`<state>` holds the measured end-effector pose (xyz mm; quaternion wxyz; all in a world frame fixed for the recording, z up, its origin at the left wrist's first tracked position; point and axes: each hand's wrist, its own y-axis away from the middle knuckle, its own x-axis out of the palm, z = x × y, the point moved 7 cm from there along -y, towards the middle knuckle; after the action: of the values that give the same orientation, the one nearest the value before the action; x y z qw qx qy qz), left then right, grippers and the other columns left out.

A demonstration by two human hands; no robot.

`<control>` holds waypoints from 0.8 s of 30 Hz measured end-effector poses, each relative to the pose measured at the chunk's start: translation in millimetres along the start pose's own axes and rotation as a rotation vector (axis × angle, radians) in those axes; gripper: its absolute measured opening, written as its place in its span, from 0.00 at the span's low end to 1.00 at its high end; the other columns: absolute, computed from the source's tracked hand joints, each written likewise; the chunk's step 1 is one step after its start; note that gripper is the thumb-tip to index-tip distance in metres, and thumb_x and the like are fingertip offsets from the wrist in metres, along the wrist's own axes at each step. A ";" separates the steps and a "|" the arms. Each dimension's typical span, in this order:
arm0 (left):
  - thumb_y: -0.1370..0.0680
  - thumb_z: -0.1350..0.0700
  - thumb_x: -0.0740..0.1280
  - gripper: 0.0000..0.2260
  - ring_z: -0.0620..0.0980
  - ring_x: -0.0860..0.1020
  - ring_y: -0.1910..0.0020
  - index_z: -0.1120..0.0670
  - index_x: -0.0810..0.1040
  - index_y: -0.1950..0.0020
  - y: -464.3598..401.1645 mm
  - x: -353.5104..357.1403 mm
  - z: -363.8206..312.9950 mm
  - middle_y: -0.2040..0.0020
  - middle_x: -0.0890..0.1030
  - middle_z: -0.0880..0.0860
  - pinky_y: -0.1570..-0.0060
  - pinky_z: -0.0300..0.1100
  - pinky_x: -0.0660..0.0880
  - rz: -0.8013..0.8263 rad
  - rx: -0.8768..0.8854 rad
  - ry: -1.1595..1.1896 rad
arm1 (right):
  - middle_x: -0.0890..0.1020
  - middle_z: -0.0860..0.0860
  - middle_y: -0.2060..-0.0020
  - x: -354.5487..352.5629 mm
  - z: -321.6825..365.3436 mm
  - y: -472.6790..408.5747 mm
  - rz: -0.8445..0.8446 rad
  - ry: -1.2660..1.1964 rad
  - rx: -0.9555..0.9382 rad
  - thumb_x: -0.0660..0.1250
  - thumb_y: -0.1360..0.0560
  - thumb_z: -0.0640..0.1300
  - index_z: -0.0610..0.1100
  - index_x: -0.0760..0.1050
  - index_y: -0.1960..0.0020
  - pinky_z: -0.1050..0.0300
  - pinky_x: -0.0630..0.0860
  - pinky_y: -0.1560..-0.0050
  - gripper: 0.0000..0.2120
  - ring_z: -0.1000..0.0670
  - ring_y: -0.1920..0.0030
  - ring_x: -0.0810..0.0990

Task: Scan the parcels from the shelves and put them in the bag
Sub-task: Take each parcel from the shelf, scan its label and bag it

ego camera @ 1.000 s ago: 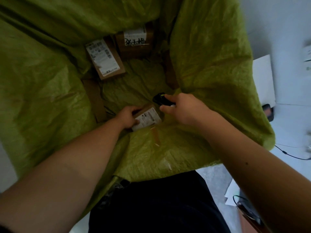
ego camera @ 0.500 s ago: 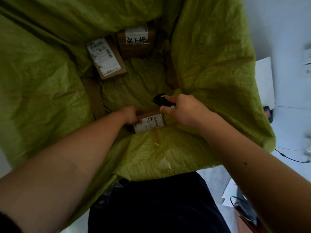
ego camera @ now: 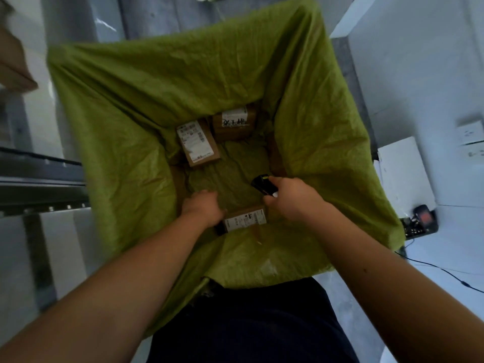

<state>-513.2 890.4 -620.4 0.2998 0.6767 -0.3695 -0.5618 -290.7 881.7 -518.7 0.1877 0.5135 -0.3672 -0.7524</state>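
Green woven plastic forms the big open bag (ego camera: 125, 142), its mouth spread wide and its walls sloping down to a crumpled floor. Both arms reach down into it from the near edge.

The left hand (ego camera: 203, 208) is turned knuckles-up with its fingers curled over the left end of a small brown parcel (ego camera: 245, 218), which lies flat at the near side of the bag floor, white label facing up. The fingertips are hidden beneath the hand, so how tightly it grips the box cannot be told, but the hand is plainly on it.

The right hand (ego camera: 290, 199) is closed around a small black scanner (ego camera: 263, 185), whose head sticks out past the knuckles toward the far left, with a little yellow on its top. This hand sits just beside the right end of the same parcel; whether it touches the box is unclear.

Two more parcels rest at the far side of the bag floor: a labelled flat box (ego camera: 197, 142), tilted, and a squarer box (ego camera: 234, 123) with dark handwriting on its label, just beside it.

Outside the bag, a dark device (ego camera: 424, 218) with cables lies on the pale floor at the right.
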 end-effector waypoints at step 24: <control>0.23 0.34 0.66 0.35 0.57 0.64 0.20 0.43 0.66 0.18 299.6 -37.1 -14.1 0.19 0.67 0.55 0.22 0.60 0.62 -0.959 -0.537 0.297 | 0.77 0.40 0.36 -66.8 98.5 100.8 -0.181 0.182 -0.788 0.57 0.21 0.69 0.59 0.57 0.18 0.42 0.76 0.41 0.35 0.37 0.38 0.75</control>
<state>-551.9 757.4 -351.8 0.2218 0.7404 0.1810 -0.6082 -363.2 894.7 -381.1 0.3350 0.4971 0.0135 -0.8003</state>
